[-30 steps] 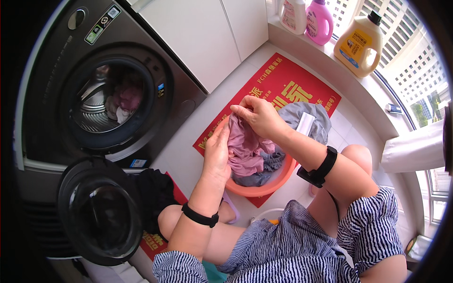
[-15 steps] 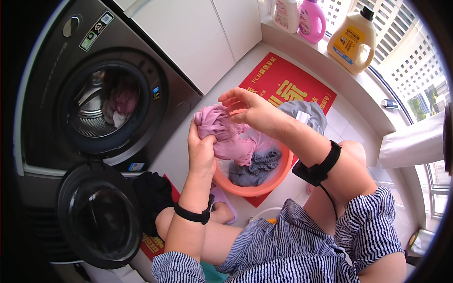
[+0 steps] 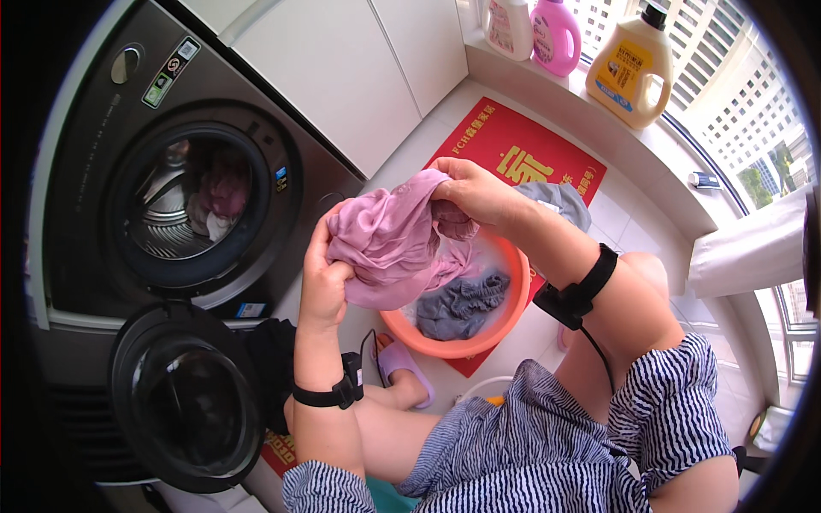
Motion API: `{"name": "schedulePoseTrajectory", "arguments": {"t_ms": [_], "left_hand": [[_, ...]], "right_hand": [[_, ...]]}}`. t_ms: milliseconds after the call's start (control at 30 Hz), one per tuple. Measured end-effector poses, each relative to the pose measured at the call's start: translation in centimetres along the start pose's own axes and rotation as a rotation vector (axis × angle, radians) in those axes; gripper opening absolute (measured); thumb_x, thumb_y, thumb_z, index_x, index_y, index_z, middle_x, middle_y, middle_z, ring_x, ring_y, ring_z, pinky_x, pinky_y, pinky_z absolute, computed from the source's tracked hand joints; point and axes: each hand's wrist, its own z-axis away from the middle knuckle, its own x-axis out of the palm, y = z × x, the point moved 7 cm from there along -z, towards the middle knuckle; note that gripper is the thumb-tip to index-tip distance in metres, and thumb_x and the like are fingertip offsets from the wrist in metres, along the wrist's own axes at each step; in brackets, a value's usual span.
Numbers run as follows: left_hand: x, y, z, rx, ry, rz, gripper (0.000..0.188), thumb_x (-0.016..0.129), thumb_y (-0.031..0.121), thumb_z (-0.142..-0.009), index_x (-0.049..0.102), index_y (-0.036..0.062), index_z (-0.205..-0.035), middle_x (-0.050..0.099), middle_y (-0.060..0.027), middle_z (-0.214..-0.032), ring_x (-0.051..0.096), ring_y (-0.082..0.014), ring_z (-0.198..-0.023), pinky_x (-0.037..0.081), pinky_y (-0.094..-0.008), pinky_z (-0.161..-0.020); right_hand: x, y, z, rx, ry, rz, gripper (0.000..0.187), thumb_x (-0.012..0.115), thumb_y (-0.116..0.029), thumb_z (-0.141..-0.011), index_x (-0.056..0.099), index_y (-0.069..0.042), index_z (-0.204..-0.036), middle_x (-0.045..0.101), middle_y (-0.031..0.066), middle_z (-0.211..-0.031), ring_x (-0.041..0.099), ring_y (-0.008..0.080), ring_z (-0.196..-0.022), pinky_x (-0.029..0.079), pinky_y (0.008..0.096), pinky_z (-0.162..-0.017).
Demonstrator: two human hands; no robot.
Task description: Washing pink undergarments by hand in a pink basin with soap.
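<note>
A crumpled pink garment (image 3: 385, 235) is stretched between my two hands, above the left part of an orange basin (image 3: 457, 346). My left hand (image 3: 323, 278) grips its left side, thumb in front. At its upper right edge, my right hand (image 3: 475, 190) pinches the cloth. Part of the pink cloth hangs down toward the basin; whether it touches the suds is hard to tell. In the basin, grey-blue wet cloth (image 3: 462, 308) lies in foamy water. I cannot make out what kind of garment the pink one is.
At left stands a dark front-loading washing machine (image 3: 299, 171), its round door (image 3: 184, 393) swung wide, with laundry (image 3: 224, 192) in the drum. A red mat (image 3: 496, 128) and grey cloth (image 3: 560, 201) lie beyond the basin. Detergent bottles (image 3: 629, 73) line the windowsill. Dark cloth (image 3: 269, 363) lies beside the door.
My right hand, open above the pink garment before, now grips its edge. My left hand has moved left and nearer, and the cloth is spread wider between both hands.
</note>
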Motion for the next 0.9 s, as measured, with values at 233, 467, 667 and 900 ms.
{"name": "schedulePoseTrajectory", "arguments": {"t_ms": [233,467,667,900], "left_hand": [[1.4,-4.5,0.4,-0.230,-0.167,-0.177,0.071,0.049,-0.011,-0.061,0.052,-0.0026,-0.131,0.060,-0.0085,-0.122,0.057,-0.0172,-0.115,0.039,-0.0289,-0.102],[2.9,-5.7,1.6,-0.382,-0.333,0.095,0.065,0.066,0.003,-0.068,0.050,-0.0023,-0.131,0.063,-0.0125,-0.117,0.061,-0.0244,-0.108,0.043,-0.0369,-0.102],[3.9,-7.4,0.9,-0.246,-0.086,0.547,0.091,0.067,0.064,-0.079,0.036,0.0102,-0.145,0.047,-0.0090,-0.142,0.050,-0.0236,-0.127,0.039,-0.0452,-0.110],[0.7,-9.8,-0.4,-0.284,0.295,0.817,0.047,0.052,0.051,-0.097,0.057,0.0086,-0.118,0.059,-0.0069,-0.113,0.059,-0.0208,-0.108,0.052,-0.0322,-0.092]], "right_hand": [[1.0,-4.1,0.9,-0.353,0.013,-0.101,0.018,0.050,-0.013,-0.101,0.051,-0.003,-0.116,0.060,0.0050,-0.103,0.063,0.0133,-0.094,0.053,0.0288,-0.084],[-0.8,-5.4,1.0,-0.309,0.180,-0.371,0.028,0.039,-0.008,-0.099,0.044,-0.001,-0.126,0.060,0.0133,-0.107,0.064,0.0201,-0.097,0.056,0.0360,-0.087],[3.6,-0.5,2.2,-0.097,0.148,-0.094,0.047,0.053,-0.021,-0.096,0.037,-0.005,-0.137,0.054,0.0150,-0.124,0.058,0.0228,-0.113,0.050,0.0359,-0.097],[12.5,2.4,8.0,-0.942,0.016,1.123,0.077,0.069,-0.022,-0.083,0.031,-0.004,-0.148,0.043,0.0253,-0.136,0.042,0.0435,-0.129,0.036,0.0512,-0.107]]}}
